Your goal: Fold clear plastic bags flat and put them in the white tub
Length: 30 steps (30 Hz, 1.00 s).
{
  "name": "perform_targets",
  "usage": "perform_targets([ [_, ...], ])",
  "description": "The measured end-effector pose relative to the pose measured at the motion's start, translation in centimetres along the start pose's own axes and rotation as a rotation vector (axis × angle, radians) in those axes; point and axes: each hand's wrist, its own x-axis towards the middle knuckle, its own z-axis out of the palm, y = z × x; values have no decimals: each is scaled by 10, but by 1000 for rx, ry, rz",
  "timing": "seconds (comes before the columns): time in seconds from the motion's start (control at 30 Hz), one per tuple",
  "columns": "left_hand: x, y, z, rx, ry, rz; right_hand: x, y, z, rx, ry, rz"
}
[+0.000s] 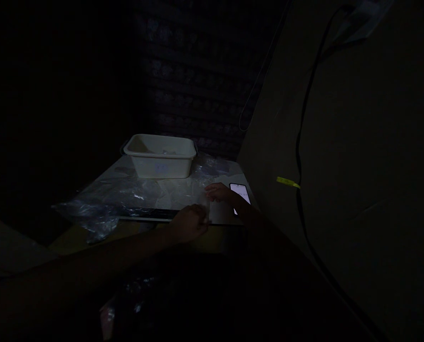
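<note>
In the dim head view, my left hand [189, 224] is closed at the table's front edge, its fingers curled inward. Just beyond it, my right hand [218, 192] is closed too, with fingertips pinched together. A small pale, see-through piece [206, 209], perhaps plastic, stretches between the two hands; its exact kind is too dark and blurred to make out. Crumpled clear plastic bags [126, 194] lie on the white table [221, 216] to the left of my hands. Beside my right wrist is a phone [239, 192] with a lit screen, partly covered by my forearm.
A cream plastic tub [164, 164] stands at the back of the table, with something pale inside. More clear plastic [212, 166] lies to its right. A dark cable [299, 156] with a yellow tag [287, 182] hangs along the right wall.
</note>
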Motion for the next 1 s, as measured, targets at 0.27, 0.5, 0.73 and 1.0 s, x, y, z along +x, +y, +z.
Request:
perform_targets([
  [0.27,45,-42,-3,-956,-47,-648,-1,8,0,11,19,-65],
  [0.5,55,-49,-11,-1408,3,-691,5,20,5,-86,74,-209],
  [0.73,65,-49,-14,-1494,11,-812,-1,25,9,-302,190,-377],
  [1.0,66,-56,6,-1240,91,-821,-15,23,8,-435,295,-232],
])
